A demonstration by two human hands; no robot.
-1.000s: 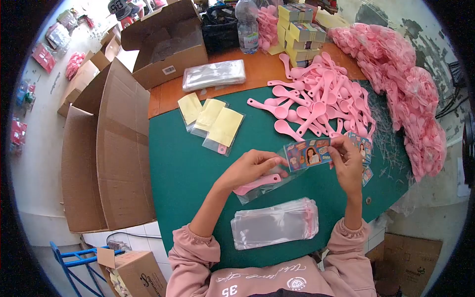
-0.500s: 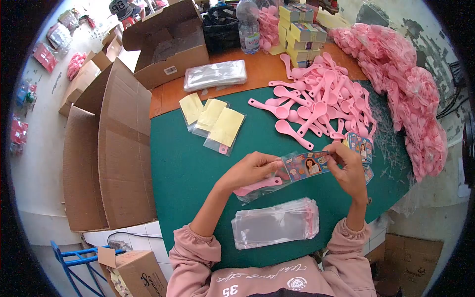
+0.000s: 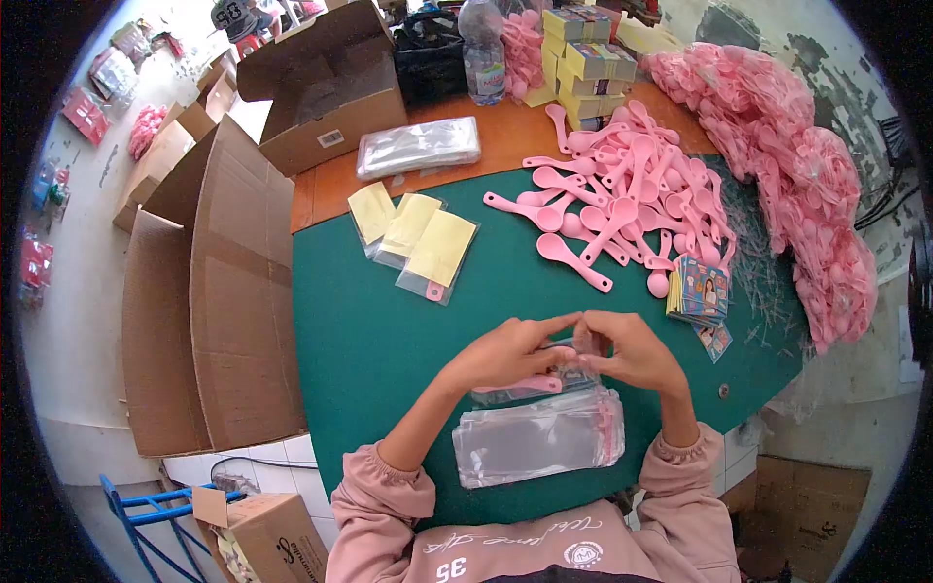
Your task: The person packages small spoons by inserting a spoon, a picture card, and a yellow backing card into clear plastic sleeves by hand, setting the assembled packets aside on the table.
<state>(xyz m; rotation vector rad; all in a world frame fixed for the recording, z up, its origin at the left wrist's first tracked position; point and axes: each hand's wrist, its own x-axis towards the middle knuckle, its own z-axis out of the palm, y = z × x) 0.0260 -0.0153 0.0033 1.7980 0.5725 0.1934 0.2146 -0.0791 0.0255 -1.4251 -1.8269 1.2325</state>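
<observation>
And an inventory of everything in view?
Table: one, green and brown, centre
Held bag: one, clear, centre
Spoon: one, pink, against held bag
Bag stack: one, clear, near edge
Bag pack: one, clear, far brown part
Packets: three, yellow-faced, table's left
Loose spoons: many, pink, heaped far right
Card stack: one, blue-topped, table's right
Loose card: at least one, blue, by card stack
Card bundles: several, yellow-edged, far end
Bagged spoons: many, pink, right edge
Bottle: one, clear, far end
Carrier bag: one, black, beside bottle
Boxes: several, brown, left, lower right
Trolley: one, blue, lower left
Background clutter: uncountable, partly red, upper left
Left hand: one, pink-sleeved, gripping held bag
Right hand: one, pink-sleeved, gripping held bag
</observation>
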